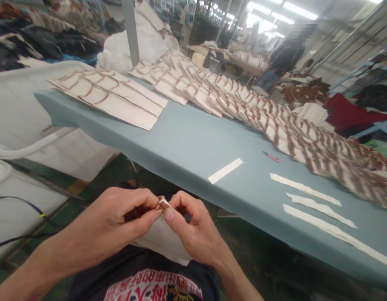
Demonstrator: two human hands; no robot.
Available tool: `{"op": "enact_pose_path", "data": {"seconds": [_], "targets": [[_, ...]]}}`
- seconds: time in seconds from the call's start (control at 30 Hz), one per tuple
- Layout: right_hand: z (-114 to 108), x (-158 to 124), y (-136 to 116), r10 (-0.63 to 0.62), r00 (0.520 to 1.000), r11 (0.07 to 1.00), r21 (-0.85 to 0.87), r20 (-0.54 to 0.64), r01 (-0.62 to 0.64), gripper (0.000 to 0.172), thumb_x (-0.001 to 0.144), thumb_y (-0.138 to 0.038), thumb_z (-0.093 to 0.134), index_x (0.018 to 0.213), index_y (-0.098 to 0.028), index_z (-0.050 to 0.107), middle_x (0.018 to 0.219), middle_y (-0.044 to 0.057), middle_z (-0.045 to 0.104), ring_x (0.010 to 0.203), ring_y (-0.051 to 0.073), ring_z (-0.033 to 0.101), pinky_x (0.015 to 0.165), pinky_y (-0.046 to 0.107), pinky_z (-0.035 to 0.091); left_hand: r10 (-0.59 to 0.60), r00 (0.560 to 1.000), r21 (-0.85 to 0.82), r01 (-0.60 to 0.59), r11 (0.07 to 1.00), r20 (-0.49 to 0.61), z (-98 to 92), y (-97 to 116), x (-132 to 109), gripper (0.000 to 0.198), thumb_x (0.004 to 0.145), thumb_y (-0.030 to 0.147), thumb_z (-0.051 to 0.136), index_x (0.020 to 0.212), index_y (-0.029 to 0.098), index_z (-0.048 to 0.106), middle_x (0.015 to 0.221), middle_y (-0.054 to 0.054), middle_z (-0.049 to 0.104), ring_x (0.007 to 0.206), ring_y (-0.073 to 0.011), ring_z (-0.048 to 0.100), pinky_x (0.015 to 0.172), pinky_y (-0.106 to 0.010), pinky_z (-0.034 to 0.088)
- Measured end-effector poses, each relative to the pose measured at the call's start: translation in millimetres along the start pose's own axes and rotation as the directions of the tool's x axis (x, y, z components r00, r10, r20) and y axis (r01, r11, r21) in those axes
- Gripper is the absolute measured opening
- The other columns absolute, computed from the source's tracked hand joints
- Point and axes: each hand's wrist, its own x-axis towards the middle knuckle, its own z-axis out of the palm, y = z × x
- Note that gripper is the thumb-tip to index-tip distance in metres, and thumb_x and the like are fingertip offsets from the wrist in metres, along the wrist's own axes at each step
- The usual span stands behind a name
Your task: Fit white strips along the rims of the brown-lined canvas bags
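Close to my body, my left hand (124, 219) and my right hand (193, 223) meet, thumbs against fingers. Both pinch the edge of a white fabric piece (162, 238) with a brown strip along its top. The rest of the piece hangs below my hands, in front of my dark printed shirt. My fingers hide part of the pinched edge. Beyond my hands, a short white strip (225, 171) lies on the blue-green table (193, 138).
Overlapping white panels with brown stripes (243, 104) line the table's far side; another stack (108, 94) sits at left. A small pink-handled cutter (271, 157) and long white strips (322, 221) lie at right. White-covered carts stand left. A person (283, 58) is in the background.
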Motion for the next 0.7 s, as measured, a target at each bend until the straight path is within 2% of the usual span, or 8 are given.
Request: {"op": "enact_pose_path", "data": {"seconds": [0.13,0.27,0.37,0.53,0.7], "targets": [[-3.2,4.7,-5.3,-0.009,0.998,1.0,-0.027,0.065,0.011,0.044,0.112,-0.064,0.071,0.095,-0.024,0.064,0.079,-0.004,0.062,0.07,0.015,0.051,0.066,0.03,0.038,-0.005,0.998,0.011,0.004,1.0,0.067,-4.3,6.7,2.3,0.036,0.105,0.027,0.063,0.07,0.023,0.071,0.058,0.008,0.064,0.051,-0.0092,0.055,0.049,-0.019,0.036],[0.9,9.3,-2.8,-0.032,0.997,0.998,-0.056,0.063,0.035,0.051,0.112,-0.069,0.07,0.09,-0.024,0.061,0.075,-0.004,0.059,0.069,0.015,0.05,0.065,0.03,0.037,-0.029,0.997,0.033,0.026,0.999,0.076,-4.8,1.1,-0.1,0.032,0.105,0.028,0.062,0.077,0.025,0.077,0.061,0.007,0.07,0.052,-0.0109,0.059,0.053,-0.023,0.039],[7.2,10.3,5.8,0.022,0.999,0.999,0.023,0.036,-0.023,0.054,0.109,-0.071,0.075,0.087,-0.025,0.059,0.07,-0.006,0.054,0.064,0.013,0.046,0.061,0.029,0.035,0.003,0.999,0.087,-0.008,0.996,0.054,-6.2,-3.0,-1.9,0.029,0.105,0.026,0.061,0.082,0.026,0.078,0.066,0.007,0.075,0.056,-0.0113,0.065,0.057,-0.026,0.039],[15.8,12.5,14.8,0.105,0.992,0.971,0.207,0.071,-0.118,0.064,0.104,-0.085,0.073,0.086,-0.025,0.058,0.067,-0.008,0.051,0.059,0.012,0.038,0.057,0.027,0.034,0.039,0.998,0.167,-0.048,0.985,0.055,-8.9,-3.6,-0.9,0.03,0.101,0.019,0.056,0.079,0.026,0.075,0.064,0.007,0.071,0.056,-0.0127,0.063,0.06,-0.029,0.037],[18.5,16.6,12.3,0.15,0.986,0.951,0.263,0.066,-0.163,0.07,0.099,-0.09,0.076,0.083,-0.025,0.053,0.066,-0.009,0.045,0.059,0.011,0.033,0.057,0.027,0.034,0.119,0.992,0.263,-0.127,0.956,0.046,-5.2,-12.5,-2.2,0.03,0.105,0.021,0.056,0.083,0.026,0.076,0.069,0.002,0.076,0.061,-0.0178,0.067,0.06,-0.033,0.037]]}}
